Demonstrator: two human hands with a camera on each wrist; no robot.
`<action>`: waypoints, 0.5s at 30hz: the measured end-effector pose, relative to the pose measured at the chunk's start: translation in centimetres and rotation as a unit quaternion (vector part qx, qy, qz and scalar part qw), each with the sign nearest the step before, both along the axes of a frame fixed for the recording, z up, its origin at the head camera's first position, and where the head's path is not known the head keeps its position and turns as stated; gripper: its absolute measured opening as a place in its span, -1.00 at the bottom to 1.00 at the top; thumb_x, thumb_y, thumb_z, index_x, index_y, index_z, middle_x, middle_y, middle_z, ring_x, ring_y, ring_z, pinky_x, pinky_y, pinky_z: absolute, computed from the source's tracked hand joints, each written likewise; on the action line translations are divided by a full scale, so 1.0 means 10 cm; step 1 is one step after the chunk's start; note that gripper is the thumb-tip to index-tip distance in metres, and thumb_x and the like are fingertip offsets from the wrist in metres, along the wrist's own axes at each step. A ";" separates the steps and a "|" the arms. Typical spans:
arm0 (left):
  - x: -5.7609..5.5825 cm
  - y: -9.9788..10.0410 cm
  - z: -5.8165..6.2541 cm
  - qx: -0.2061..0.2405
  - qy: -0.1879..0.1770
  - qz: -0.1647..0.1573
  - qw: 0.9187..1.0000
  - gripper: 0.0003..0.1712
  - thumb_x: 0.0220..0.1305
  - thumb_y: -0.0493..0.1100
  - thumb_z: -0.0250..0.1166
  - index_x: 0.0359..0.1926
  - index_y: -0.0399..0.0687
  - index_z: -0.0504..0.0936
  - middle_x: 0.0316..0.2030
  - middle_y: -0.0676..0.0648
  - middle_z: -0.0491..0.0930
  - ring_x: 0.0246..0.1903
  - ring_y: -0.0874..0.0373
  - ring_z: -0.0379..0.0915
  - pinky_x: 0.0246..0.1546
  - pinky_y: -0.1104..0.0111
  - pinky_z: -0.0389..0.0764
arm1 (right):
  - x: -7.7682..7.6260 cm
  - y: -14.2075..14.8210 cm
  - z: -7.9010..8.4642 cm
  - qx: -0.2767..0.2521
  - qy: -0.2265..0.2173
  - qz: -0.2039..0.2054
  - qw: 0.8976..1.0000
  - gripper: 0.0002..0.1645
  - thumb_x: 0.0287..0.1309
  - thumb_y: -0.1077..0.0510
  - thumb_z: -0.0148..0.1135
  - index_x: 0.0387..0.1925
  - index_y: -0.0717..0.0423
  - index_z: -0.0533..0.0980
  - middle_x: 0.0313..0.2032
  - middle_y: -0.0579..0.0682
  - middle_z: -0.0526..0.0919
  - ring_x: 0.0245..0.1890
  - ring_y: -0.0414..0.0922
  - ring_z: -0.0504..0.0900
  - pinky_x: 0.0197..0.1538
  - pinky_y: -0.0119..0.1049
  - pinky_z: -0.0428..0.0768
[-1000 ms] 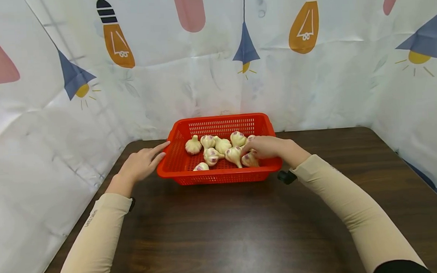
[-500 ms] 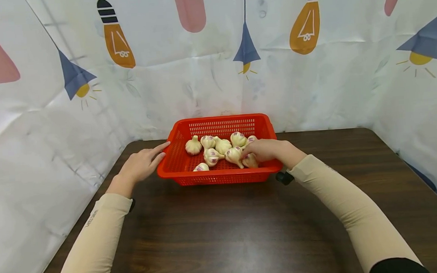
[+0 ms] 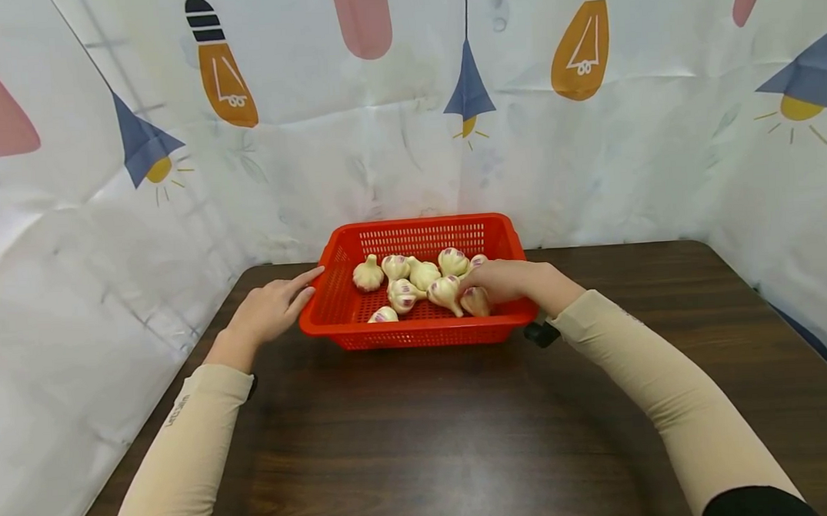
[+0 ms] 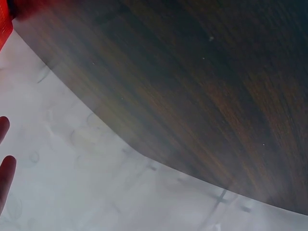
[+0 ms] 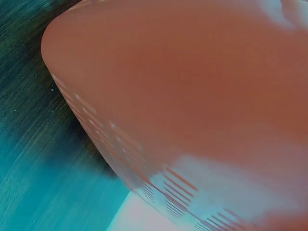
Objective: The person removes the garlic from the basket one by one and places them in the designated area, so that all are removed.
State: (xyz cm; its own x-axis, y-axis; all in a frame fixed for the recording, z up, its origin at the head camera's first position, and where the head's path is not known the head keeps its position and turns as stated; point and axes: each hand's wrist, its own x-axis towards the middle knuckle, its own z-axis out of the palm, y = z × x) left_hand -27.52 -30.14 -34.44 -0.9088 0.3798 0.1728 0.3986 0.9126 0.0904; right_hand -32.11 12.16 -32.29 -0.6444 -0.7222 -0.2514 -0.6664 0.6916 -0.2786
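Observation:
Several garlic bulbs [image 3: 424, 275] with purple-marked skins lie in a red plastic basket [image 3: 416, 325] on the table. My left hand [image 3: 266, 307] is at the basket's left rim, index finger and thumb extended, the index fingertip right at the rim. Two of its fingertips [image 4: 6, 173] show at the edge of the left wrist view. My right hand [image 3: 501, 279] reaches over the right rim into the basket, fingers bent down among the bulbs, between a pale bulb [image 3: 445, 293] and a browner bulb [image 3: 475, 301]. Its fingertips are largely hidden; I cannot tell whether they grip a bulb.
The basket stands near the far edge of a dark wooden table [image 3: 393, 428]. Behind and beside it hangs a white sheet [image 3: 299, 171] printed with lamps and bulbs. In the right wrist view the basket wall [image 5: 168, 82] fills most of the frame.
My right hand has shifted slightly among the bulbs, and the browner bulb beneath it has turned or moved a little. The left hand keeps its place at the rim.

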 end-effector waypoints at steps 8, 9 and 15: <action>-0.02 0.00 -0.01 0.007 0.004 -0.009 1.000 -0.40 0.63 0.08 -0.06 0.56 0.05 0.26 0.15 -0.35 0.60 0.03 -0.30 0.53 -0.01 -0.21 0.56 | 0.04 0.13 0.09 -0.041 0.052 0.013 0.998 -0.41 0.26 0.48 0.12 0.24 0.04 0.62 0.15 0.03 0.66 0.10 0.04 0.59 0.21 -0.03 0.54; -0.02 0.00 -0.01 0.007 0.005 -0.010 1.000 -0.40 0.63 0.08 -0.06 0.56 0.04 0.26 0.15 -0.35 0.60 0.03 -0.30 0.53 -0.01 -0.21 0.56 | 0.05 0.14 0.10 -0.047 0.058 0.017 0.997 -0.42 0.26 0.47 0.13 0.24 0.05 0.62 0.15 0.04 0.66 0.10 0.04 0.60 0.20 -0.04 0.55; -0.01 -0.01 -0.02 0.009 0.009 -0.010 1.000 -0.40 0.62 0.06 -0.04 0.55 0.02 0.28 0.11 -0.35 0.62 0.01 -0.30 0.54 -0.01 -0.21 0.56 | 0.12 0.19 0.16 -0.069 0.093 0.044 0.992 -0.44 0.23 0.47 0.18 0.24 0.11 0.61 0.13 0.07 0.67 0.07 0.05 0.62 0.16 -0.03 0.57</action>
